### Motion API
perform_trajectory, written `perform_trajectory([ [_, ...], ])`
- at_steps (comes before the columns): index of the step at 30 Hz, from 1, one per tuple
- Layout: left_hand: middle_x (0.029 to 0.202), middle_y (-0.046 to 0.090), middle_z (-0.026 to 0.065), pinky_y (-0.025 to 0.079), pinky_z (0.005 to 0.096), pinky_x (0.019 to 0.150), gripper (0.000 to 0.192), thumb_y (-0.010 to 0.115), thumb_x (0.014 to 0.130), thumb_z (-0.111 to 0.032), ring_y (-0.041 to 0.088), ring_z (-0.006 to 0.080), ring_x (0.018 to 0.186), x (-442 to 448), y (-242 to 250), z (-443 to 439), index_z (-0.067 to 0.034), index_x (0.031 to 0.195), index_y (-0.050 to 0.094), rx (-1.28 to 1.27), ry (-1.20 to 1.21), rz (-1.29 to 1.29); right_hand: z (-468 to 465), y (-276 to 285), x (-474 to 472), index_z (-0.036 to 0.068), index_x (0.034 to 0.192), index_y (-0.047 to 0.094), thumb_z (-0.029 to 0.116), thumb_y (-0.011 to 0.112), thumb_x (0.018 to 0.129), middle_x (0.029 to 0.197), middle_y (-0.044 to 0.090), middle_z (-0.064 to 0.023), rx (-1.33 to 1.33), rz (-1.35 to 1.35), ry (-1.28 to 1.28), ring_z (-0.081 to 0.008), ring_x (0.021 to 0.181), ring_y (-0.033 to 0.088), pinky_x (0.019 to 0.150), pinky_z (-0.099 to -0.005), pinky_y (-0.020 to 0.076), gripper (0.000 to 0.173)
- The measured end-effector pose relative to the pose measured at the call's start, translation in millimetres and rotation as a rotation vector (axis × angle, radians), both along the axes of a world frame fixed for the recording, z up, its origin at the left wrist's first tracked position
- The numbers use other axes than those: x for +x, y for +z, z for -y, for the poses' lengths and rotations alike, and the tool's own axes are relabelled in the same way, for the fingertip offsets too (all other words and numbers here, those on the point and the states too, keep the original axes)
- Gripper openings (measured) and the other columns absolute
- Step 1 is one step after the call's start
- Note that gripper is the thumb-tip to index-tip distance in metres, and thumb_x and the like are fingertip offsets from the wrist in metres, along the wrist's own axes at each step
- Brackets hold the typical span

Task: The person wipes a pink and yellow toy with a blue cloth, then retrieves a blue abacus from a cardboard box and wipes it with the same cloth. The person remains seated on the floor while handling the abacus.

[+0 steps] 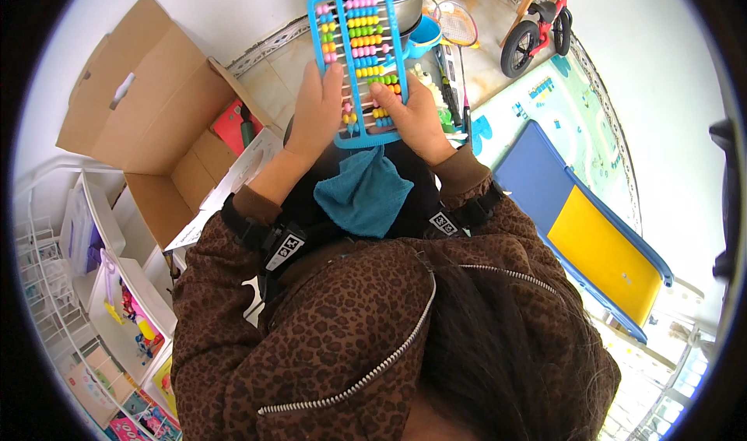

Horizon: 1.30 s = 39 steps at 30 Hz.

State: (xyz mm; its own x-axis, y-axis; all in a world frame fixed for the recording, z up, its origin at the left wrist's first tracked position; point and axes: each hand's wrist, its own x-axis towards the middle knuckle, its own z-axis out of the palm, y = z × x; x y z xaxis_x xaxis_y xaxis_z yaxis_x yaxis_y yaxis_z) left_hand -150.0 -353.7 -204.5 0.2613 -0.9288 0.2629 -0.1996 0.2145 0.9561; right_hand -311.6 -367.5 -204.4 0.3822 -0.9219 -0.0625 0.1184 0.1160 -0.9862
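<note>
Both my hands hold a blue plastic abacus (340, 50) upright in front of me, its rods strung with pink, blue, yellow, green and orange beads. My left hand (317, 111) grips the left side of the frame, thumb laid over the front. On the opposite side my right hand (417, 117) clasps the frame, with its thumb over the lower beads. The fingers behind the abacus are mostly hidden. Just below it, a teal cloth (365, 193) lies over my dark-clothed lap.
At left stands an open cardboard box (189, 161) beside white bins (131, 318) of toys. A metal pot (408, 3), blue bucket (426, 35) and badminton racket (458, 26) are ahead. To the right are a balance bike (543, 32), play mat (560, 102) and blue-yellow plastic panel (601, 242).
</note>
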Motion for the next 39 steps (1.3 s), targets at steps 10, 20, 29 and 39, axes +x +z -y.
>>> perform_trajectory([
  [10,0.077,0.056,0.0047,0.044,0.0234,0.051,0.025,0.044,0.101,-0.027,0.052,0.0071,0.058,-20,13,-34,-0.002,0.100,0.047,0.195,-0.228,-0.125,61,16,3,-0.012,0.110,0.046,0.044,0.061,0.091,0.077,0.066,-0.0230,-0.699,-0.558,-0.380,-0.0368,0.074,0.068,0.066,-0.0414,0.0535,0.061],
  [20,0.074,0.055,0.0040,0.043,0.0235,0.050,0.025,0.045,0.101,-0.028,0.051,0.0074,0.056,-15,10,-18,-0.004,0.094,0.044,0.201,-0.219,-0.178,19,-9,2,-0.015,0.141,0.010,0.037,0.057,0.093,0.116,0.046,-0.0366,-0.766,-0.652,-0.314,-0.0490,0.091,0.059,0.070,-0.0492,0.0520,0.085],
  [29,0.074,0.056,0.0043,0.044,0.0248,0.048,0.027,0.044,0.101,-0.028,0.052,0.0078,0.055,-32,-3,-43,-0.002,0.097,0.051,0.226,-0.279,-0.032,59,-4,-17,-0.014,0.138,0.021,0.035,0.052,0.094,0.100,0.059,-0.0368,-0.583,-0.667,-0.310,-0.0495,0.088,0.061,0.076,-0.0522,0.0495,0.073],
  [39,0.069,0.056,0.0059,0.044,0.0265,0.050,0.031,0.044,0.101,-0.031,0.053,0.0104,0.055,-12,-4,3,-0.001,0.095,0.052,0.071,-0.160,-0.014,3,-32,-1,-0.001,0.122,0.041,0.021,0.053,0.098,0.099,0.061,-0.0140,-0.348,-0.194,-0.190,-0.0176,0.079,0.064,0.068,-0.0326,0.0544,0.035],
])
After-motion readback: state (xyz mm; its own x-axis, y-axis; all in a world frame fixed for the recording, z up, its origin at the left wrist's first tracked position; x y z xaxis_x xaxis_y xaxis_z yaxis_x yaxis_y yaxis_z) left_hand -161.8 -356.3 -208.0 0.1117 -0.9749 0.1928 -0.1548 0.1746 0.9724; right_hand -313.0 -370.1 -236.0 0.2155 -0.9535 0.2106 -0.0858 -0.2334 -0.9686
